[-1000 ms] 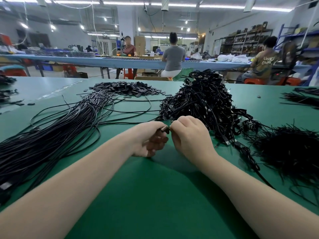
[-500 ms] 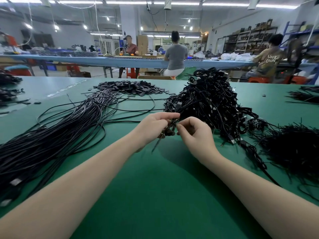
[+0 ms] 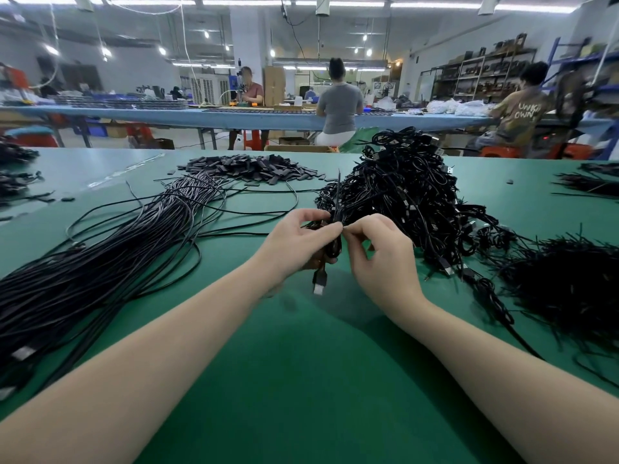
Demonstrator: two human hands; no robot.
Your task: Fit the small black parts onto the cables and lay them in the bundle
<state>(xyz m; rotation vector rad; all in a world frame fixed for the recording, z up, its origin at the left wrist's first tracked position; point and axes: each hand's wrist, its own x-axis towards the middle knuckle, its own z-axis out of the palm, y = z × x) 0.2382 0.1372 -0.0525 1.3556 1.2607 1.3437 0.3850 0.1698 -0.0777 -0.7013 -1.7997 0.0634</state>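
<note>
- The green table [image 3: 301,380] spreads under both my forearms and carries everything I am working with.
- On my left lies the long bundle [image 3: 100,272] of straight black cables, fanning from the near left edge toward the far middle of the table, with a few loose strands looping out to its right.
- Straight ahead and a little to the right sits the tangled heap of cables [image 3: 402,195], piled high, its near edge just behind my fingers.
- At the far right there is a bristly pile of thin black strands [image 3: 569,289], near the heap's trailing ends.
- Beyond the bundle, toward the far edge, is the flat pile of small black parts [image 3: 248,167].
- My left hand [image 3: 294,244] is curled around one cable [image 3: 335,242], thumb and fingers closed on it just in front of the heap.
- My right hand [image 3: 382,259] meets the left, its fingertips pinching the same cable at the top; whether a small black part is between them I cannot tell.
- The cable's plug [image 3: 320,283] hangs below my left hand, its metal tip pointing down, just above the table.
</note>
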